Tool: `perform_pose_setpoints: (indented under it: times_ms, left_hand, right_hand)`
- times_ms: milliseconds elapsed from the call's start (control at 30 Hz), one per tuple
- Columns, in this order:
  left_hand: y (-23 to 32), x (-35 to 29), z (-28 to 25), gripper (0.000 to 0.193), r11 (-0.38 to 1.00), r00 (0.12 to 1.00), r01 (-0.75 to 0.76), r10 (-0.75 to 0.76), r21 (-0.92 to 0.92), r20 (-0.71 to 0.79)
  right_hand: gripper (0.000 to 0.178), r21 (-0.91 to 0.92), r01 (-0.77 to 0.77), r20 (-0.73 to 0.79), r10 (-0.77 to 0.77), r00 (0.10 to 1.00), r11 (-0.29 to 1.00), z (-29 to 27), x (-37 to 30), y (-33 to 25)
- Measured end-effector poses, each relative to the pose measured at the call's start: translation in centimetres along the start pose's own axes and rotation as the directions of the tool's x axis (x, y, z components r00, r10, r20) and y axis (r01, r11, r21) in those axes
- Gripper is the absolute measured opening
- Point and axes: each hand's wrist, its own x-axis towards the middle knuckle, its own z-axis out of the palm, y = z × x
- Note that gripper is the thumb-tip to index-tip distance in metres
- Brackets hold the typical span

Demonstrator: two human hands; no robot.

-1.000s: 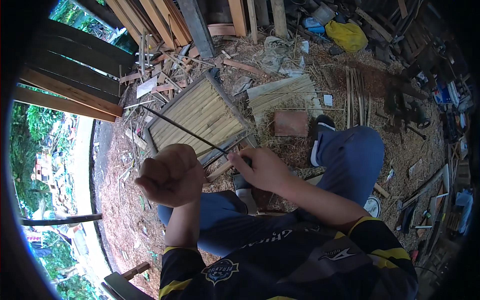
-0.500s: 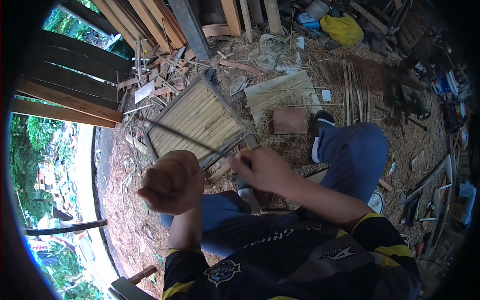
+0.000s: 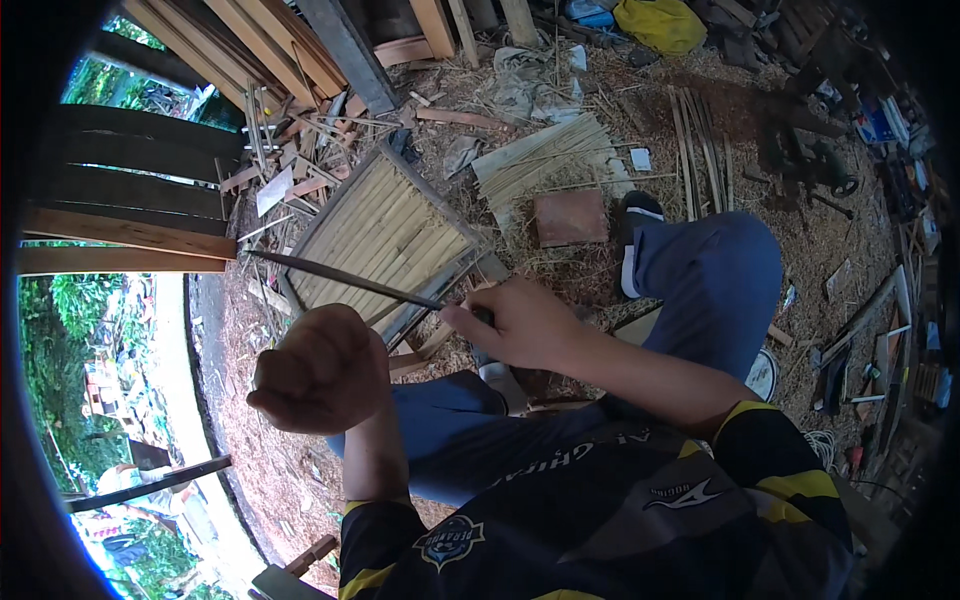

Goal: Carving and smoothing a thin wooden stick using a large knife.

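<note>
My right hand point(image 3: 525, 322) is closed round the dark handle of a long, narrow-bladed knife point(image 3: 350, 283). Its blade slants up and to the left, with the tip out past the far side of my left hand. My left hand point(image 3: 322, 372) is raised in a fist left of the right one, just nearer to me than the blade. Whatever those fingers may hold is hidden. Below both hands, a framed panel of pale slats point(image 3: 385, 235) lies on the ground, partly covered by the blade.
A reddish square block point(image 3: 571, 218) and a mat of thin strips point(image 3: 550, 160) lie beyond my right hand. Long thin sticks point(image 3: 700, 150) are on the right. Planks point(image 3: 130, 238) jut in at left; a yellow bag point(image 3: 660, 25) sits far back. Shavings cover the ground.
The knife blade, smeared before, now shows sharply, its tip farther left. My left fist has shifted a little left. The whole view has tilted and moved slightly.
</note>
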Motion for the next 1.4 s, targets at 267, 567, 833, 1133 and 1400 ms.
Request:
perform_pose_setpoints:
  times_ms: [267,567,833,1133,1400]
  left_hand:
    - [0.1,0.1,-0.5,0.048,1.000,0.997,0.001,-0.002,0.016,0.073]
    - [-0.5,0.1,-0.3,0.050,0.997,0.997,-0.063,0.065,0.050,-0.044]
    - [-0.4,0.9,-0.6,0.054,0.987,0.971,-0.067,0.098,0.144,-0.220]
    - [-0.3,0.9,-1.6,0.050,0.998,0.997,-0.065,0.066,0.027,-0.043]
    - [0.0,1.2,-1.4,0.050,0.995,0.998,-0.040,0.044,0.091,-0.042]
  right_hand:
    - [0.061,0.009,-0.010,-0.013,0.010,1.000,1.000,0.2,-0.1,-0.1]
    - [0.059,-0.039,-0.091,-0.024,0.090,0.996,0.995,0.5,-0.5,1.2]
    - [0.058,-0.101,-0.123,-0.068,0.117,0.991,0.987,0.8,-0.4,2.6]
    - [0.062,-0.178,-0.275,-0.049,0.270,0.961,0.945,-0.2,-0.2,5.4]
    - [0.064,-0.201,-0.293,0.003,0.300,0.954,0.935,-0.4,-1.0,6.3]
